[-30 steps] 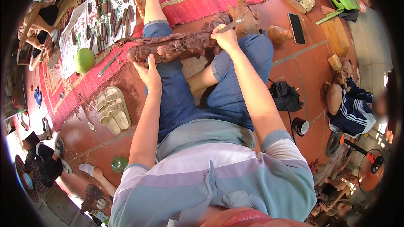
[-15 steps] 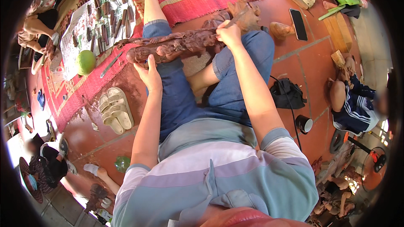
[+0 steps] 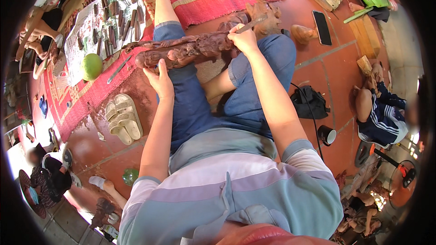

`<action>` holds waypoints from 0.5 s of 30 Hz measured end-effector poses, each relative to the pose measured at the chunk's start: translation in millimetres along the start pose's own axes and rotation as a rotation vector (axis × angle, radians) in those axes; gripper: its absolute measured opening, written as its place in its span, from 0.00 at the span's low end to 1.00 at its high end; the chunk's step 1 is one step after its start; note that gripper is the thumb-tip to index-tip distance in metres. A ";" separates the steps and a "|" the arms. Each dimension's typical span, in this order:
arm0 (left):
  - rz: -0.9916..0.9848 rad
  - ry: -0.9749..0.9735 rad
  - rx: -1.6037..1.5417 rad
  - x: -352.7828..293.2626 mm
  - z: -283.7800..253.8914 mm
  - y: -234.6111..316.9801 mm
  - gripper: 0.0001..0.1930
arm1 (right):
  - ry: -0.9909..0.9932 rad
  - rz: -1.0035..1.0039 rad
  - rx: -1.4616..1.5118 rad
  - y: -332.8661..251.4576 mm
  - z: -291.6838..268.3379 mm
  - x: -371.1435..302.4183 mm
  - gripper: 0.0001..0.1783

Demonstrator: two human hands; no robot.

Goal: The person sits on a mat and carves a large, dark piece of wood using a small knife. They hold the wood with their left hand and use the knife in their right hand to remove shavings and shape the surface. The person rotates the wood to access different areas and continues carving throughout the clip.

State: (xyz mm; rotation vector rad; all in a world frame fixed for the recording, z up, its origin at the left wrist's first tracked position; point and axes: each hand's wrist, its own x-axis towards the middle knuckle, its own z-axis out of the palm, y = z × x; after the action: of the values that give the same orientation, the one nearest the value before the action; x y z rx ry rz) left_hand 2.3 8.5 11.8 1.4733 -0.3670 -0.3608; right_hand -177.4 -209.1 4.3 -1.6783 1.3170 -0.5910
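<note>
Carving, dark red-brown wood, long and knobbly [image 3: 195, 47]: laid across the seated person's legs, over the blue jeans [image 3: 186, 104] at the left leg. Long axis set left to right, tipped slightly so that the right end is carried farther. Rounded end pointed left; broad, jagged, paler end pointed to the far right, beyond the bent right knee.

Left end gripped by the left hand [image 3: 159, 81], thumb raised on the near side, fingers partly hidden by the wood. Slim flat tool [image 3: 253, 23] gripped in the closed right hand [image 3: 244, 40], slanted toward the far right above the carving; whether wood is touched by it cannot be told.

To the left, a narrow blade [image 3: 119, 70] is laid at the edge of a red mat [image 3: 204, 13]. Farther left, a round green fruit [image 3: 91, 66] is placed beside a pale sheet [image 3: 75, 56], on which dark-handled tools [image 3: 133, 18] are spread. Nearer, beige sandals [image 3: 123, 120] are set on the tiled floor [image 3: 313, 79]. Far right, a phone [image 3: 322, 28] is laid.
</note>
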 end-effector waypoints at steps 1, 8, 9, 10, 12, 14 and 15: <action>-0.027 -0.017 -0.008 1.6 -2.0 -1.9 0.26 | -0.027 0.049 0.029 1.3 0.0 3.1 0.07; 0.149 0.104 0.112 -2.0 4.5 18.6 0.28 | -0.219 0.132 0.690 9.2 -3.4 6.0 0.08; 0.158 0.124 0.150 -0.9 6.1 19.7 0.28 | -0.224 0.141 0.637 13.8 -4.5 9.8 0.09; 0.161 0.145 0.171 -0.5 8.3 20.2 0.27 | -0.219 0.147 0.586 21.3 -6.0 14.8 0.09; 0.085 0.117 0.215 0.5 4.2 11.6 0.30 | -0.207 0.169 0.513 35.0 -6.0 18.0 0.10; -0.011 0.130 0.284 -5.5 -4.9 1.0 0.33 | -0.194 0.243 0.452 19.6 -1.0 10.4 0.10; -0.032 0.113 0.281 -8.1 -6.2 0.8 0.33 | -0.204 0.255 0.441 9.7 -5.4 3.3 0.10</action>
State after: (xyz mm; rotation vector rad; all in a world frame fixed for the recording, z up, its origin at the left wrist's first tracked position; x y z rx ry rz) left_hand -2.2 17.8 12.0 1.7680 -0.3125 -0.2573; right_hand -185.6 -214.4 -2.0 -1.1581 1.1312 -0.4998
